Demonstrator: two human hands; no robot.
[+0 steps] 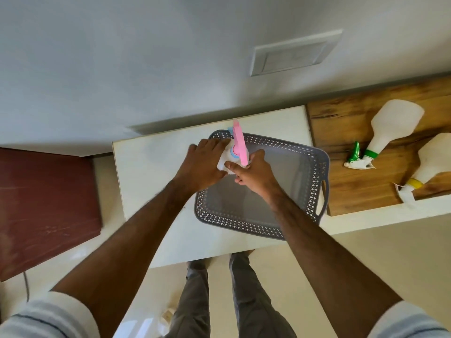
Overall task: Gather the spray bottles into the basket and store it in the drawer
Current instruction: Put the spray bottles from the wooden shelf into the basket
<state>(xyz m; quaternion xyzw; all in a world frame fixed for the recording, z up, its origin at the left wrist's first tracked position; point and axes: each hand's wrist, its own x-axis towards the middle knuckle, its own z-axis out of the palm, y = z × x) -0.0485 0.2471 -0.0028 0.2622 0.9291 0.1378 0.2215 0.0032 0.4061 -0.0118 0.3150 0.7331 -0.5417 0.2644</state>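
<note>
A grey perforated basket [314, 167] sits on the white cabinet top [151, 172]. Over its far left corner both hands hold a white spray bottle with a pink trigger head [238, 142]. My left hand [207, 162] wraps the bottle's body from the left. My right hand [253, 172] grips it from the right, just under the pink head. Most of the bottle's body is hidden by my fingers. On the wooden surface to the right lie a white bottle with a green trigger [388, 128] and a white bottle with a yellow collar [434, 159].
A wooden board surface [353, 191] adjoins the cabinet top on the right. A dark red panel [44, 203] stands at the left. A white wall with a vent plate [292, 53] is behind. My legs stand below the front edge of the cabinet top.
</note>
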